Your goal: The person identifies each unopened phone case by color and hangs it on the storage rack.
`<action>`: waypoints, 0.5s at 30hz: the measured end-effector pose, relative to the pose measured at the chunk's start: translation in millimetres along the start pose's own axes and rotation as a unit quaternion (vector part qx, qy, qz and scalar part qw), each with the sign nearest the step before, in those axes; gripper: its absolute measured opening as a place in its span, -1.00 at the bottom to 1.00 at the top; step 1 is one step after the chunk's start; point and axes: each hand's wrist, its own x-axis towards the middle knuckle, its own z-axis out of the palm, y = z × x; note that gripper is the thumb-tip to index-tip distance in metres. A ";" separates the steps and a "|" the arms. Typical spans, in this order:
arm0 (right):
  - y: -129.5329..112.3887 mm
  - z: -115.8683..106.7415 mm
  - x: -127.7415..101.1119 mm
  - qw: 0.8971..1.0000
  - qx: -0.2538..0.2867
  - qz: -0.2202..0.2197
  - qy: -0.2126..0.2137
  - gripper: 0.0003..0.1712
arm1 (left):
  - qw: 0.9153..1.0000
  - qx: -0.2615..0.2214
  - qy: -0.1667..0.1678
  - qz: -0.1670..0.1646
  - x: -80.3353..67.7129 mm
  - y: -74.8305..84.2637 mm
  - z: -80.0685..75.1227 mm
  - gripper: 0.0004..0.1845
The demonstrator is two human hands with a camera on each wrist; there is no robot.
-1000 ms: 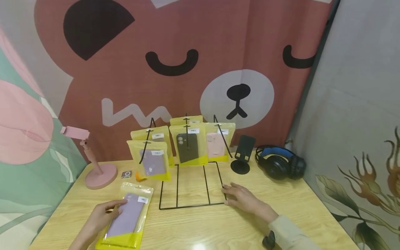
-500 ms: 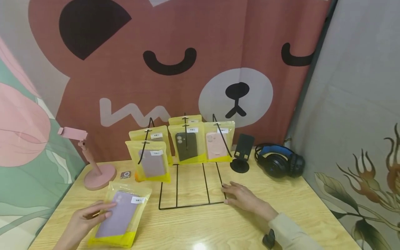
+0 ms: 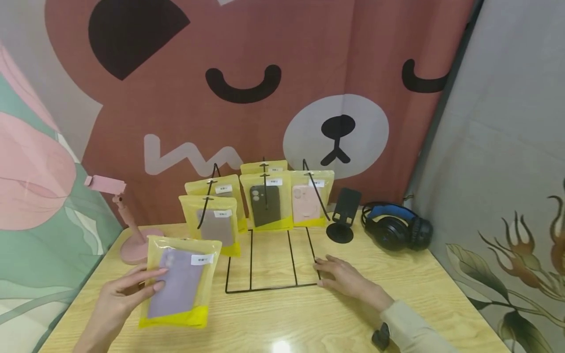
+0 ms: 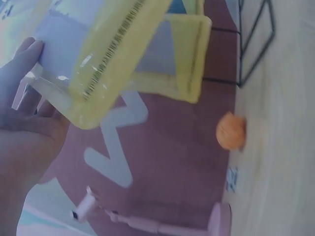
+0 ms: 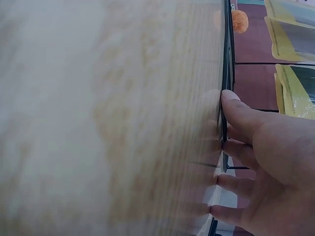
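The left hand (image 3: 119, 299) holds a yellow-edged pouch with a lilac phone case (image 3: 180, 282) lifted off the wooden table (image 3: 282, 318), just left of the black wire rack (image 3: 271, 262), fingers laid across its face and thumb hidden behind, so it is pinched along its left side. From the head view the right hand (image 3: 346, 279) lies flat at the rack's front right corner, fingers stretched out and touching the wire base. More pouches (image 3: 267, 201) hang on the rack's hooks; beyond it to the right stand a black phone stand (image 3: 342, 215) and headphones (image 3: 395, 228), to its left a pink holder (image 3: 128, 225). The left wrist view shows the pouch (image 4: 98, 54) from behind, tilted, its film glossy and creased, fingertips (image 4: 27, 54) at its edge. I'd judge it light, floppy and slippery; best taken by the stiffer sealed rim or around the hard case inside. The right wrist view shows the fingers (image 5: 241, 113) spread and pressed against the rack's wire (image 5: 225, 73), palm low on the table.
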 end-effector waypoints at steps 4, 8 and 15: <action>-0.7 0.4 0.2 1.000 0.001 -0.002 0.001 -0.40 | 0.997 -0.047 0.000 0.054 3.4 8.6 8.5 -0.64; -1.2 0.4 0.5 1.000 -0.001 -0.005 0.003 -0.40 | 0.992 -0.078 -0.013 0.095 8.3 10.3 13.0 -0.62; 0.3 0.8 0.2 1.000 -0.006 0.002 0.000 -0.40 | 0.992 -0.073 -0.021 0.102 14.9 9.5 17.0 -0.62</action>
